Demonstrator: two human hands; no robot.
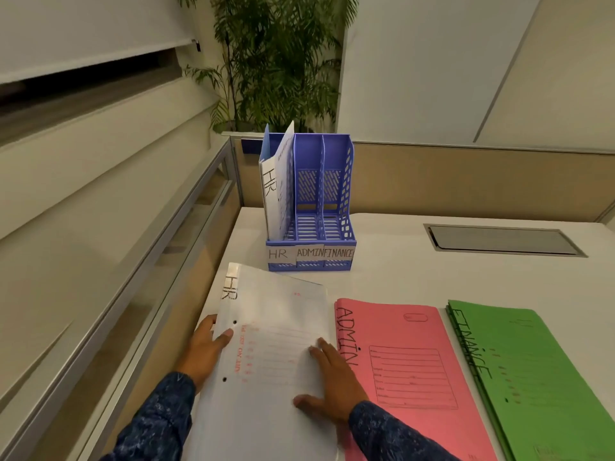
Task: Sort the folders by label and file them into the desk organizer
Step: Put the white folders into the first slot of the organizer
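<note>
Holding the white HR folder (269, 344) at the near left of the counter (416, 274), I have my left hand (203, 351) gripping its left edge, thumb on top and fingers (208, 322) curled underneath, while my right hand (336, 384) lies flat on its cover with fingers (321, 349) spread, grasping nothing. Just right of it lies the pink ADMIN folder (409, 377), and right of that a stack of green FINANCE folders (539, 377), both flat on the counter. Farther back stands the blue desk organizer (312, 207) with three slots labelled HR, ADMIN and FINANCE; another HR folder (274, 191) stands upright in its left slot, and the other two hold nothing. A potted plant (273, 58) rises behind the partition.
</note>
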